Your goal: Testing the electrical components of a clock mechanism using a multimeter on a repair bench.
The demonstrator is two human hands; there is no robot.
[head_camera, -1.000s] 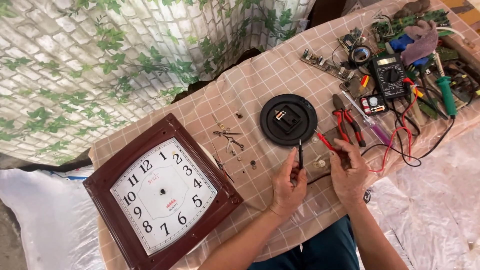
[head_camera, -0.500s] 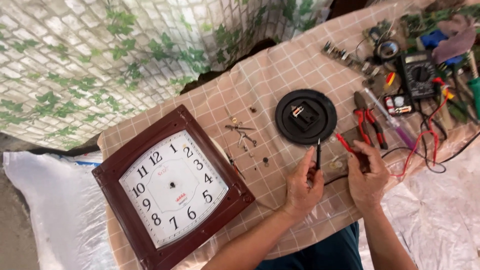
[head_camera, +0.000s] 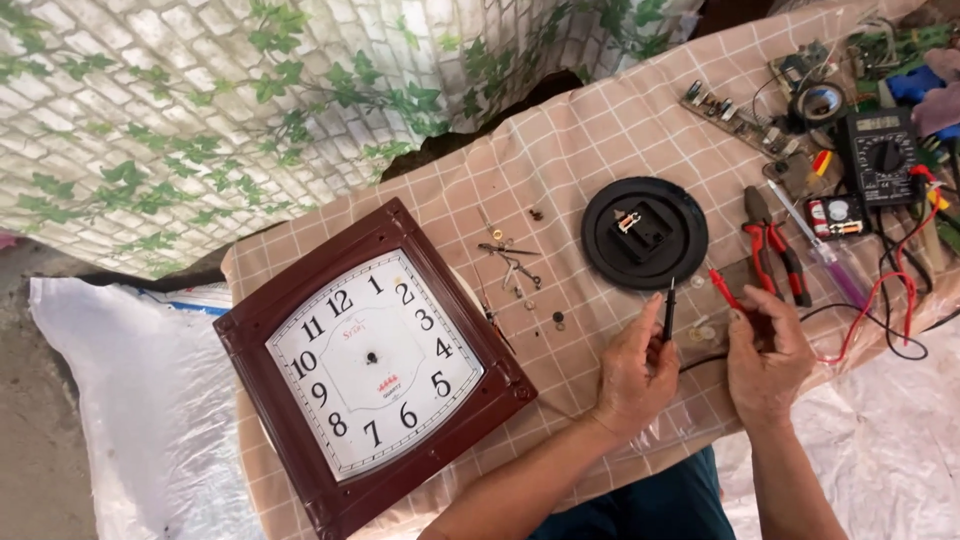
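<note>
1. Head view, starting at my hands: my left hand is closed around a black probe, pinched low on its shaft.
2. My right hand is clenched on a red probe, whose tip slants up and to the left.
3. I see the black probe's long axis running nearly straight away from me, tip pointing far.
4. Just beyond that tip lies the round black clock movement housing, flat on the checked table; my left hand is the nearer one.
5. Farther left rests the square brown wall clock; red-handled pliers and a multimeter lie to the right.
</note>
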